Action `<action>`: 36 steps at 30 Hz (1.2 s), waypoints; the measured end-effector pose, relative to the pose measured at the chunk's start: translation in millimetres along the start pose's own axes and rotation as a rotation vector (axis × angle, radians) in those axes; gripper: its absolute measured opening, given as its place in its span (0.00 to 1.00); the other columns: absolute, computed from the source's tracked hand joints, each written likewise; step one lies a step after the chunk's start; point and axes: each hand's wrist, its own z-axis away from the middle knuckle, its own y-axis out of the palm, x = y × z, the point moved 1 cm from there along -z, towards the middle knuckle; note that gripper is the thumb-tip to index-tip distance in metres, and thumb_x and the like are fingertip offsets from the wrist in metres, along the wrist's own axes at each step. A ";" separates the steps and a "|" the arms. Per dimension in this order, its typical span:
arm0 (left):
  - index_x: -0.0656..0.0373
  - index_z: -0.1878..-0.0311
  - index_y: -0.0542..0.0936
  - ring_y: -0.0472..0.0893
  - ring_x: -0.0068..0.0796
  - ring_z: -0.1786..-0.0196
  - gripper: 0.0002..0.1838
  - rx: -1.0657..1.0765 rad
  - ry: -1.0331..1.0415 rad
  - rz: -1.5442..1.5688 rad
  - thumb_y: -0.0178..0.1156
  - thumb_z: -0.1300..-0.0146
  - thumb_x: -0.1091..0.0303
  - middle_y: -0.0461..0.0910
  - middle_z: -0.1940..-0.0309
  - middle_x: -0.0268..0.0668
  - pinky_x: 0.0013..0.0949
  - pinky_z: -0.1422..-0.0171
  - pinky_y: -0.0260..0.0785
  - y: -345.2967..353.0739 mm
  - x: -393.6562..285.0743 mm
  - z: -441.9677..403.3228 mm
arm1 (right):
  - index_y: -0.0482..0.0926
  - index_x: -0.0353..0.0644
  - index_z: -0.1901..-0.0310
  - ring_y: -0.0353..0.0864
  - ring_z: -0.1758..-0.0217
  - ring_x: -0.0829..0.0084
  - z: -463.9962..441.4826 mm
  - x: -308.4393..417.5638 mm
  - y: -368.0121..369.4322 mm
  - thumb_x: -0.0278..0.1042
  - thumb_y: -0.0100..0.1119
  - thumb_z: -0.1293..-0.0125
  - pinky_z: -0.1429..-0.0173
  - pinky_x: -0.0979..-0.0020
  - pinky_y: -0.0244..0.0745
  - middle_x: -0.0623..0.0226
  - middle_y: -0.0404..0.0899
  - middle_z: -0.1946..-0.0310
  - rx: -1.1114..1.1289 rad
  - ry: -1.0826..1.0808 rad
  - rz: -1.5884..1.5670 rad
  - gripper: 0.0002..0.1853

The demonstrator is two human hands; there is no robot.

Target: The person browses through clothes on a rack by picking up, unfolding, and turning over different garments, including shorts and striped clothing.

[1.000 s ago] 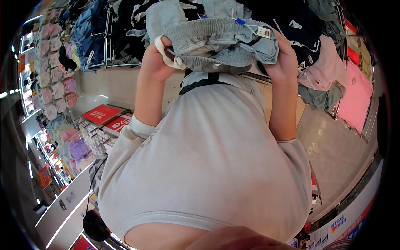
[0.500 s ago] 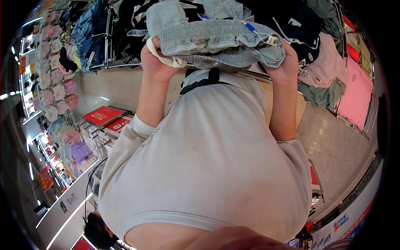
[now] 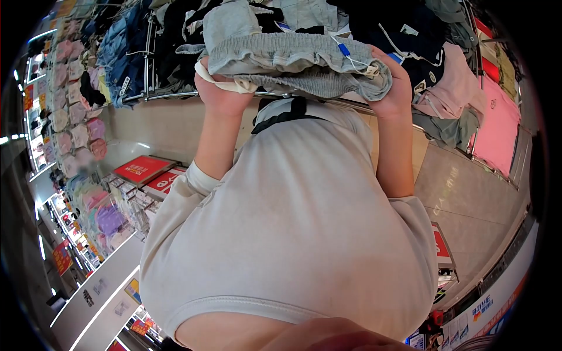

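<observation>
A light grey-blue garment (image 3: pixel 281 55) with a gathered elastic waistband is stretched between my hands at the top centre. My left hand (image 3: pixel 225 90) is closed on one end of the waistband, with a cream strap looped beside its fingers. At the other end, my right hand (image 3: pixel 395 85) grips the band, its thumb near the top edge. A blue fastener (image 3: pixel 343 50) and a small tag (image 3: pixel 371 71) hang from the waistband near my right hand. Parts of the fingers are hidden by the cloth.
Dark clothes (image 3: pixel 410 35) lie behind the garment, with a pink garment (image 3: pixel 497 126) to the right. Blue denim (image 3: pixel 123 52) hangs on a metal rack at the left. Red signs (image 3: pixel 140 168) stand low on the left, beside packaged goods (image 3: pixel 109 216).
The waistband opening has narrowed, and the garment has shifted slightly left with both hands. The blue fastener hangs lower. A dark-haired head at the lower left has gone out of view.
</observation>
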 end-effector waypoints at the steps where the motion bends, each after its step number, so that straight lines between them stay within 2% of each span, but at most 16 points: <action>1: 0.69 0.38 0.70 0.72 0.51 0.36 0.28 0.008 0.090 -0.278 0.40 0.37 0.63 0.74 0.39 0.50 0.55 0.28 0.60 -6.7 -1.7 1.2 | 0.74 0.27 0.47 0.82 0.49 0.62 0.6 -0.9 -2.2 0.29 0.48 0.31 0.42 0.65 0.77 0.52 0.80 0.51 -0.001 0.001 0.001 0.16; 3: 0.69 0.38 0.70 0.72 0.51 0.36 0.27 0.015 0.183 -0.554 0.39 0.34 0.63 0.75 0.40 0.49 0.54 0.28 0.60 -6.3 -4.1 3.8 | 0.76 0.28 0.48 0.82 0.50 0.67 1.2 -3.1 -3.0 0.35 0.53 0.29 0.42 0.68 0.77 0.56 0.81 0.52 0.115 0.028 0.123 0.17; 5: 0.69 0.38 0.70 0.74 0.50 0.37 0.25 0.085 -0.047 0.345 0.40 0.32 0.64 0.76 0.41 0.49 0.52 0.29 0.62 9.4 -3.2 5.4 | 0.76 0.28 0.48 0.82 0.50 0.70 1.9 -11.0 4.3 0.40 0.55 0.29 0.43 0.70 0.77 0.57 0.81 0.52 0.155 0.067 0.278 0.20; 7: 0.69 0.37 0.70 0.74 0.50 0.37 0.24 0.083 -0.056 0.319 0.42 0.32 0.65 0.75 0.41 0.49 0.52 0.29 0.62 5.6 -2.4 8.0 | 0.75 0.29 0.44 0.79 0.48 0.76 1.6 -18.3 2.3 0.51 0.57 0.29 0.40 0.73 0.72 0.62 0.81 0.50 0.198 0.099 0.661 0.29; 10: 0.69 0.36 0.68 0.74 0.52 0.38 0.27 0.105 -0.095 0.328 0.51 0.37 0.65 0.75 0.41 0.51 0.51 0.29 0.63 5.4 1.0 10.7 | 0.74 0.31 0.40 0.73 0.39 0.74 -3.2 -35.1 -7.2 0.57 0.54 0.29 0.34 0.71 0.65 0.62 0.78 0.45 0.232 0.244 0.810 0.33; 14: 0.70 0.36 0.68 0.77 0.46 0.40 0.33 0.228 -0.200 -0.016 0.59 0.44 0.63 0.77 0.43 0.51 0.47 0.31 0.66 33.0 -0.7 14.4 | 0.73 0.31 0.38 0.71 0.37 0.72 -10.3 -47.7 -0.2 0.63 0.50 0.29 0.31 0.69 0.63 0.60 0.76 0.42 0.144 0.383 0.918 0.37; 16: 0.70 0.37 0.70 0.79 0.39 0.43 0.34 0.212 -0.242 -0.433 0.65 0.49 0.70 0.79 0.46 0.46 0.39 0.34 0.69 45.0 1.1 17.9 | 0.73 0.31 0.38 0.71 0.38 0.71 -31.3 -65.2 -23.0 0.68 0.44 0.29 0.30 0.69 0.61 0.58 0.75 0.41 -0.091 0.437 0.941 0.41; 18: 0.70 0.40 0.72 0.81 0.31 0.47 0.33 0.171 -0.254 -0.478 0.69 0.53 0.77 0.81 0.49 0.41 0.32 0.40 0.72 48.6 3.8 18.8 | 0.73 0.34 0.37 0.71 0.38 0.71 -36.7 -65.5 -20.4 0.68 0.42 0.29 0.31 0.70 0.61 0.59 0.75 0.40 -0.104 0.444 0.987 0.40; 22: 0.70 0.43 0.75 0.83 0.29 0.52 0.27 0.154 -0.322 -0.630 0.66 0.50 0.81 0.83 0.53 0.40 0.30 0.46 0.75 53.4 3.7 20.8 | 0.77 0.39 0.40 0.74 0.43 0.74 -51.9 -67.9 -46.2 0.55 0.45 0.27 0.39 0.72 0.67 0.65 0.78 0.43 -0.098 0.247 1.194 0.29; 24: 0.70 0.44 0.76 0.83 0.28 0.53 0.26 0.112 -0.331 -0.639 0.65 0.49 0.81 0.83 0.55 0.40 0.29 0.47 0.75 54.8 1.9 22.5 | 0.69 0.32 0.35 0.71 0.36 0.69 -64.7 -60.2 -61.5 0.45 0.49 0.28 0.30 0.72 0.59 0.59 0.75 0.41 0.115 0.120 1.244 0.28; 26: 0.70 0.46 0.77 0.84 0.30 0.55 0.23 0.091 -0.381 -0.584 0.64 0.47 0.82 0.84 0.57 0.42 0.32 0.49 0.77 58.9 -1.0 24.4 | 0.71 0.32 0.36 0.76 0.44 0.72 -55.4 -53.6 -64.1 0.36 0.51 0.32 0.39 0.72 0.67 0.60 0.79 0.48 0.014 0.031 1.200 0.25; 29: 0.70 0.44 0.75 0.85 0.38 0.54 0.22 -0.008 -0.372 -0.544 0.62 0.45 0.82 0.83 0.53 0.45 0.39 0.49 0.80 57.0 -3.3 23.8 | 0.76 0.36 0.44 0.80 0.62 0.75 -40.8 -32.9 -50.6 0.25 0.52 0.37 0.60 0.76 0.71 0.61 0.82 0.56 -0.253 -0.242 0.818 0.19; 30: 0.70 0.44 0.75 0.85 0.38 0.54 0.22 -0.003 -0.373 -0.551 0.62 0.45 0.82 0.83 0.53 0.45 0.39 0.49 0.80 55.9 -3.4 22.7 | 0.76 0.36 0.46 0.80 0.62 0.76 -38.1 -23.7 -46.0 0.24 0.55 0.38 0.60 0.76 0.72 0.61 0.82 0.57 -0.316 -0.369 0.781 0.17; 32: 0.69 0.46 0.76 0.85 0.39 0.53 0.19 -0.154 -0.323 -0.489 0.61 0.42 0.81 0.83 0.54 0.45 0.42 0.47 0.80 49.7 -3.7 20.7 | 0.77 0.36 0.49 0.79 0.63 0.76 -29.1 -3.2 -33.2 0.23 0.56 0.39 0.61 0.76 0.71 0.63 0.82 0.59 -0.320 -0.579 0.484 0.15; 34: 0.67 0.46 0.76 0.85 0.39 0.54 0.18 -0.201 -0.306 -0.477 0.61 0.41 0.80 0.83 0.54 0.45 0.41 0.48 0.80 48.2 -4.0 19.0 | 0.76 0.35 0.47 0.71 0.67 0.76 -19.7 20.8 -29.3 0.19 0.54 0.37 0.66 0.76 0.64 0.63 0.80 0.60 -0.105 -0.600 0.136 0.16; 36: 0.67 0.47 0.76 0.85 0.38 0.56 0.17 -0.273 -0.235 -0.457 0.60 0.40 0.80 0.83 0.55 0.44 0.39 0.49 0.79 51.8 -5.6 17.9 | 0.74 0.33 0.45 0.64 0.72 0.78 -5.5 35.4 -9.7 0.24 0.50 0.31 0.70 0.77 0.58 0.64 0.76 0.65 -0.067 -0.626 0.102 0.14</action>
